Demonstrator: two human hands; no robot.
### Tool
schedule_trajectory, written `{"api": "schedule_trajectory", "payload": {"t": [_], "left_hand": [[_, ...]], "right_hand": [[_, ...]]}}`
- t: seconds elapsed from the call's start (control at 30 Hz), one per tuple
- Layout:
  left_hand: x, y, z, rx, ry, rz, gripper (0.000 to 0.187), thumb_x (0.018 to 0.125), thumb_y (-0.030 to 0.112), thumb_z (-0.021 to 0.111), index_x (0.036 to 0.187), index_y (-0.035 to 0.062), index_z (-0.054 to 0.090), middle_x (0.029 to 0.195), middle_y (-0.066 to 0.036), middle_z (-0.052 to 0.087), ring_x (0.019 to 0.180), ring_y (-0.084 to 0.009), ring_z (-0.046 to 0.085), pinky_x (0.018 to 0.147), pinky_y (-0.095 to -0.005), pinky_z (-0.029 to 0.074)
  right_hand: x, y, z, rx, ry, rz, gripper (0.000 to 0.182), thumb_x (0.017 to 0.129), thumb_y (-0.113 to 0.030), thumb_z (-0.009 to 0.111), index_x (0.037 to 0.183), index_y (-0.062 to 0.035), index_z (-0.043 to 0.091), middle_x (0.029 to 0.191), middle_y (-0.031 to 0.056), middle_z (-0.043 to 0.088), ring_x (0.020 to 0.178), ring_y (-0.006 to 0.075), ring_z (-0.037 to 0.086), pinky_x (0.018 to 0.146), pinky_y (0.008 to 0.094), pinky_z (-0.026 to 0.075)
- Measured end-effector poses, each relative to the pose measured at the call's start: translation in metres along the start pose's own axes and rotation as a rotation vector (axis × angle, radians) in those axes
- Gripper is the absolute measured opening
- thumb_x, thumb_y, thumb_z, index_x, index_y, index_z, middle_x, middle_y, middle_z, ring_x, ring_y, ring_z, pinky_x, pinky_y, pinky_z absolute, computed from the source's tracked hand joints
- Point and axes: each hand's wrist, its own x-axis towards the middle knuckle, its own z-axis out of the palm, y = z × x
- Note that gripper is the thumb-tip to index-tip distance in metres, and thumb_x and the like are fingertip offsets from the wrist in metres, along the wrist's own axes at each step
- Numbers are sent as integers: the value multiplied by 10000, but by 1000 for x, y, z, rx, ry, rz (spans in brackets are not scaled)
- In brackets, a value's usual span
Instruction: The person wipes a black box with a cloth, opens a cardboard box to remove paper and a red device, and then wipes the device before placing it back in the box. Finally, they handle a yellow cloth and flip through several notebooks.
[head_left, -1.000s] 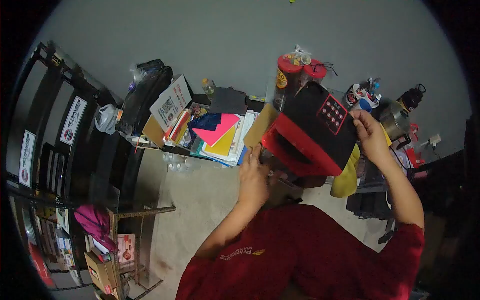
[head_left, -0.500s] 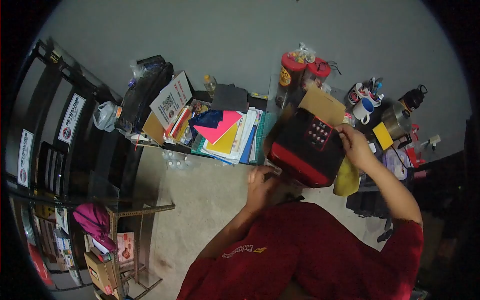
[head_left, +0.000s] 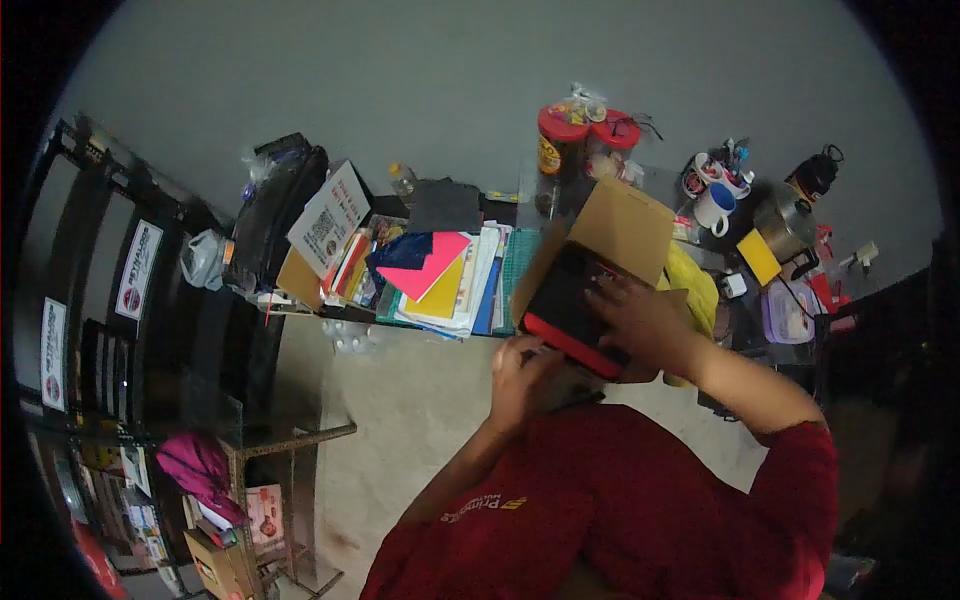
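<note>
A black device with a red band along its near edge (head_left: 570, 295) sits in an open cardboard box (head_left: 625, 225). The box's far flap stands up. My right hand (head_left: 650, 325) lies with spread fingers over the device's top and covers most of its button panel. At the box's near left corner, my left hand (head_left: 520, 385) has its fingers curled round the cardboard edge; its fingertips are partly hidden. Beyond the box's right side lies a yellow cloth-like item (head_left: 690, 285).
Left of the box are stacked papers and folders (head_left: 480, 280) on a green mat. Red-lidded jars (head_left: 563, 125) stand behind. A white mug (head_left: 714, 208), metal pot (head_left: 785, 225) and purple-rimmed container (head_left: 788, 310) are at right. Metal shelving (head_left: 290, 435) stands at left.
The device has gone down into the box, and more cardboard shows around it. My right hand moved from its right edge onto its top. My left hand stays near the same corner.
</note>
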Motion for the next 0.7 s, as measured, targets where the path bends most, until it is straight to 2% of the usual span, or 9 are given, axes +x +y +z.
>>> {"api": "schedule_trajectory", "payload": {"t": [0.1,0.2,0.27,0.4,0.47,0.53,0.57,0.63,0.7], "left_hand": [[3,5,2,-16,-2,-39,198,642,88,689,830,131,644,1028,-75,513,984,-280,453,832,-378,355],[2,1,3,78,-42,2,331,647,84,694,963,113,599,1108,-121,468,1043,-297,423,879,-386,332],[0,4,4,15,200,-36,577,666,87,690,1182,57,433,1226,-171,371,1129,-303,363,949,-390,276],[14,8,-4,-174,171,-139,753,710,86,643,1297,-21,183,1305,-185,293,1181,-295,312,1004,-384,201],[12,4,-1,-210,180,-135,717,712,83,635,1282,-26,214,1258,-177,349,1154,-290,342,993,-380,221],[12,0,0,-246,187,-123,682,714,80,627,1267,-31,245,1212,-169,404,1127,-284,371,981,-375,241],[13,-1,-1,-214,102,-100,636,705,89,641,1236,-20,307,1155,-154,447,1087,-281,402,956,-371,272],[19,0,-1,-183,20,-73,592,697,97,655,1205,-9,370,1098,-139,491,1048,-278,432,931,-368,302],[26,5,-5,46,-27,75,470,668,118,684,1087,25,491,1037,-121,516,987,-279,463,873,-368,343]], "right_hand": [[-1,-9,0,35,-97,-9,632,699,-250,630,1223,6,386,1279,195,365,1106,340,433,768,402,477],[-1,-7,6,75,-126,33,644,695,-251,639,1226,0,377,1268,223,364,1117,359,419,768,415,478],[-8,-6,7,119,-86,21,627,705,-246,629,1222,2,377,1270,217,366,1116,351,425,806,419,461],[-19,1,-14,306,-65,10,568,734,-207,600,1214,6,384,1247,220,385,1099,343,436,862,412,420],[-43,14,-13,548,621,312,467,788,-147,538,1205,5,393,1206,202,422,1089,310,447,910,378,372],[-67,35,21,669,1007,546,440,814,-92,501,1233,-25,383,1225,127,419,1035,232,489,880,310,389],[-69,32,35,671,1008,545,440,814,-92,501,1233,-25,383,1225,127,419,1035,232,489,880,310,389],[-75,22,60,1080,786,816,437,821,-93,502,1237,-35,382,1259,127,376,1118,217,415,895,322,376],[-76,3,77,1138,790,666,448,818,-122,518,1238,-41,386,1288,139,334,1164,236,359,921,350,348]]}}
